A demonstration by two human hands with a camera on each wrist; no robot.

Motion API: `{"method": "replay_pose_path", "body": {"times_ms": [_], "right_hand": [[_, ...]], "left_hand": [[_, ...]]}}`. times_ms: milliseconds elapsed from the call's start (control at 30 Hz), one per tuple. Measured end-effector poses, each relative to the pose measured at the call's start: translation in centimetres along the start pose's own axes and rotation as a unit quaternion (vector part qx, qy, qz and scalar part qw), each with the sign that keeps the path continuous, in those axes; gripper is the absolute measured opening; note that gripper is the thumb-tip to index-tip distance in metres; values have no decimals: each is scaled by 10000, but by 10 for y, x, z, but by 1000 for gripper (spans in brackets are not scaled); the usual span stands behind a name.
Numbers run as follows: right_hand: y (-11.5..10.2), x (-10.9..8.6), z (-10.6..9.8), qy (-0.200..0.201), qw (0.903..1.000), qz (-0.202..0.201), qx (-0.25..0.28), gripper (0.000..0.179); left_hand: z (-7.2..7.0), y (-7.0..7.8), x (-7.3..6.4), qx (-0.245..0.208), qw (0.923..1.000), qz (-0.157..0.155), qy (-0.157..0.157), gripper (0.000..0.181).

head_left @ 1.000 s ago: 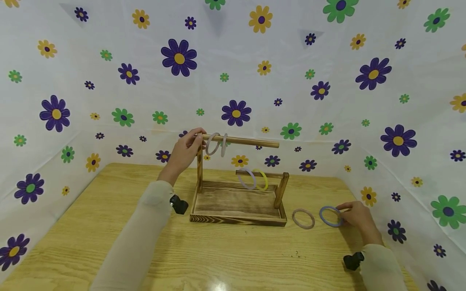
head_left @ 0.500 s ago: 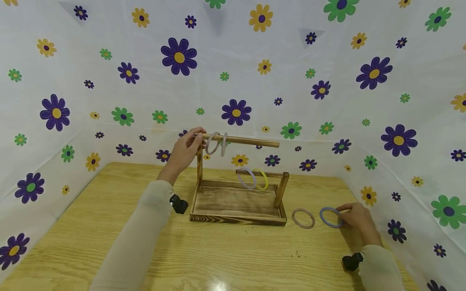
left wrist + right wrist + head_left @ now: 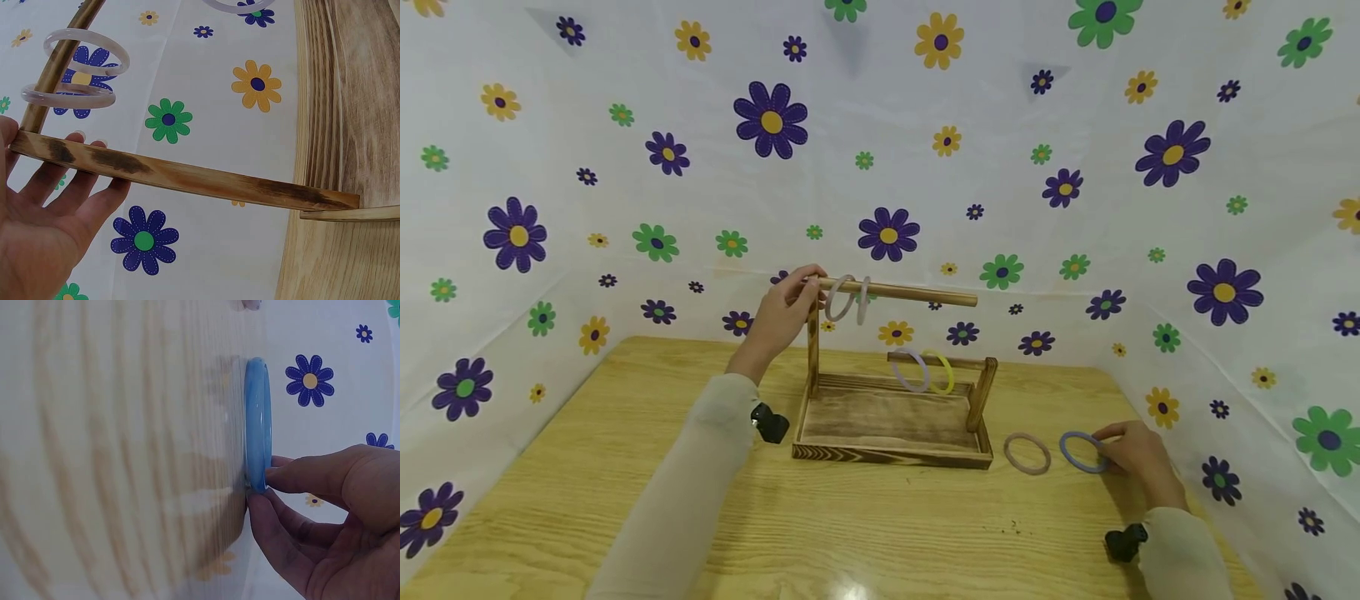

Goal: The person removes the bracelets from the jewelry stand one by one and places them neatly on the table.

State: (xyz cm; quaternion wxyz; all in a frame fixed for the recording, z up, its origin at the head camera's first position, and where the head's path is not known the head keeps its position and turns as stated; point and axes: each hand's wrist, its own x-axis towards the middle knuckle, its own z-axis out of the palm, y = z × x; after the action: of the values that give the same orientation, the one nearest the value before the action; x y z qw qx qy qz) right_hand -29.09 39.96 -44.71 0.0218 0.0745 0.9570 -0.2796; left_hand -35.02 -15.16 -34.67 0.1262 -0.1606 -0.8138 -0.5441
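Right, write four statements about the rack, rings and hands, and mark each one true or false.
1. Two pale rings hang on the upper bar. True.
2. The yellow ring hangs on the upper bar. False: it hangs on the lower bar.
3. The right hand pinches the blue ring. True.
4. The left hand rests flat on the table. False: it holds the top of the taller post.

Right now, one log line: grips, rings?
left grip: holds wooden stand at upper corner | right grip: pinches blue ring | upper bar: two pale rings | lower bar: lilac ring, yellow ring | table: brownish ring
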Motion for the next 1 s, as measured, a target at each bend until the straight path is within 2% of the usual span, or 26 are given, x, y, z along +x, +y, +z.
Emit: {"method": "replay_pose_path", "body": {"times_ms": [200,733,1000], "right_hand": [[3,1,1,-45,9998,65,198,26],[1,2,-1,-14,9999,111,111,28],[-4,1,-5,93,9993,21,-366,33]], "left_hand": [[0,0,-1,-5,10000,-35,-6,42],[0,3,1,-17,10000,-7,19,43],[0,3,0,46,10000,-17,31,39]]}}
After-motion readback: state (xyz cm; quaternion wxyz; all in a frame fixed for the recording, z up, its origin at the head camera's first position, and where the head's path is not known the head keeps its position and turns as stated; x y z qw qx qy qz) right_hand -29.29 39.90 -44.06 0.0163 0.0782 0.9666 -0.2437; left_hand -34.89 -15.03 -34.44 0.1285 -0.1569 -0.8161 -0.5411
